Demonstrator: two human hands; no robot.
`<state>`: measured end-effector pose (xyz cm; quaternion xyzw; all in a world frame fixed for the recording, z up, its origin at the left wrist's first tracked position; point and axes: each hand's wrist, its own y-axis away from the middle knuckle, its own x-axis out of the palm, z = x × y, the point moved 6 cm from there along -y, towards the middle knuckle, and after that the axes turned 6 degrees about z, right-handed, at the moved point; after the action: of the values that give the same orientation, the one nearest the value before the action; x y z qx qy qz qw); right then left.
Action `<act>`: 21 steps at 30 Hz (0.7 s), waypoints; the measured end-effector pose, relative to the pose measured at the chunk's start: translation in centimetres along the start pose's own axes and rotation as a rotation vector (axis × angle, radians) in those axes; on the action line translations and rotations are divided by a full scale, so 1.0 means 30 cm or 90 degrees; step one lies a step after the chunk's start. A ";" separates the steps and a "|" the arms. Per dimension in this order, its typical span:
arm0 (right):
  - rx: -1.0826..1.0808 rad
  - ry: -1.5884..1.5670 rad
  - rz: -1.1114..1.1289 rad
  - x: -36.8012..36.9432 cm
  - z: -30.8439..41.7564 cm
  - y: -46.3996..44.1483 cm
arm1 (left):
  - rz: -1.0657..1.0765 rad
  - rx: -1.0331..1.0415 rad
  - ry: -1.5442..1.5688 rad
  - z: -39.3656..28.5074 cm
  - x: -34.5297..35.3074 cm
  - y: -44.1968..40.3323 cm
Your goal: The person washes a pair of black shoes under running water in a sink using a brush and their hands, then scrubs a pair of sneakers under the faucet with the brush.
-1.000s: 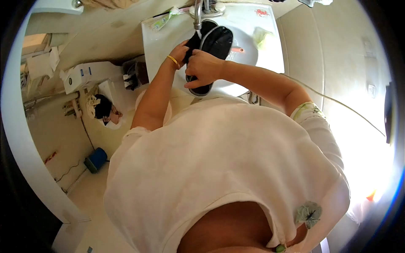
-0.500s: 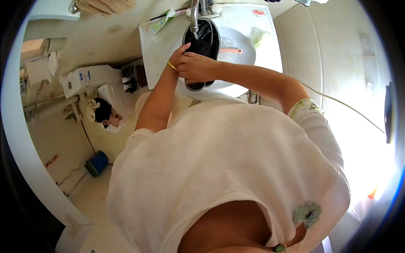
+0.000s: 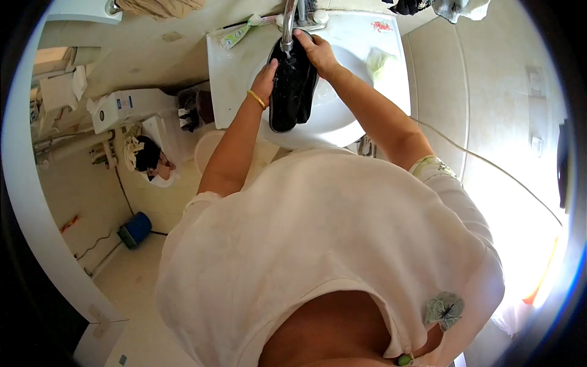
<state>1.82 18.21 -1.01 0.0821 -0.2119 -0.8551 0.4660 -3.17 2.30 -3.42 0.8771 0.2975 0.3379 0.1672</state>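
Under the running faucet (image 3: 287, 38), a pair of wet black shoes (image 3: 292, 92) is held lengthwise over the white sink (image 3: 351, 119). They look pressed together, with pale edges. My left hand (image 3: 265, 81), with a yellow bangle at its wrist, grips their left side, thumb up along the edge. On the upper right end, my right hand (image 3: 319, 56) is closed around the rim with its thumb on top. Water falls onto the shoes near their upper end. The fingers underneath are hidden.
A green-and-white tube (image 3: 237, 37) lies at the counter's left rear. Pale green plastic (image 3: 380, 62) sits on the basin's right side. Down to the left are a pink basin (image 3: 206, 151), a tub with clothes (image 3: 158, 162) and a blue bucket (image 3: 134, 230). A hose (image 3: 489, 160) runs along the right.
My right hand has moved from beside my left hand up to the shoes' far right end. The shoes are turned so more black surface faces up, and the pinkish stick in the basin is hidden.
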 end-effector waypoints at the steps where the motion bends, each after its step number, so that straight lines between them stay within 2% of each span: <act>1: -0.017 0.005 -0.006 -0.011 0.009 -0.008 | -0.038 0.034 -0.057 -0.020 -0.003 -0.010; 4: -0.072 0.050 -0.011 -0.016 0.060 0.021 | -0.161 0.163 -0.334 -0.073 -0.003 -0.026; 5: -0.094 0.072 -0.015 -0.026 0.091 0.036 | -0.131 0.214 -0.250 -0.068 -0.003 -0.047; 8: -0.197 0.233 -0.018 -0.022 0.166 0.063 | -0.030 0.183 -0.130 -0.051 0.009 -0.085; 9: -0.217 0.221 -0.014 -0.018 0.178 0.071 | -0.010 0.250 -0.152 -0.084 0.030 -0.085; 12: -0.199 0.386 0.004 -0.023 0.175 0.059 | -0.065 0.319 -0.220 -0.164 0.079 -0.072; 13: -0.199 0.400 0.018 -0.020 0.159 0.049 | -0.045 0.321 -0.190 -0.157 0.079 -0.098; 15: -0.200 0.425 0.044 -0.010 0.112 0.032 | -0.066 0.312 -0.284 -0.156 0.080 -0.093; 18: -0.180 0.350 0.125 0.003 0.067 -0.002 | -0.127 0.322 -0.381 -0.166 0.070 -0.086; 21: -0.219 0.178 0.194 0.026 0.038 -0.025 | -0.173 0.328 -0.463 -0.182 0.048 -0.083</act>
<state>0.44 18.25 -0.28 0.0859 -0.0073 -0.7788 0.6213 -7.11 5.63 -0.02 0.9045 0.4064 -0.1013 0.0802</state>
